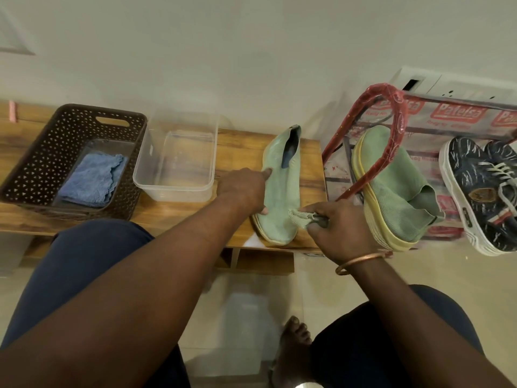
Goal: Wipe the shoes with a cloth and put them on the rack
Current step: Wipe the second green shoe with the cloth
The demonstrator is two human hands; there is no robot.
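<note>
A pale green knit shoe (282,186) lies flat on the wooden table (240,141), toe toward me. My left hand (244,189) rests on its left edge, index finger straight and thumb against the side. My right hand (333,228) pinches the shoe's bunched fabric near its opening. A second green shoe (391,186) with a yellow sole sits on the red-framed rack (377,113) at the right, next to a dark patterned sneaker (481,191). A blue cloth (92,177) lies folded in the brown basket (42,152).
A clear plastic tub (176,189) stands between the basket and the shoe. The rack's red loop arches over the green shoe on it. A white wall runs behind the table. My knees and a bare foot (293,343) are below the table edge.
</note>
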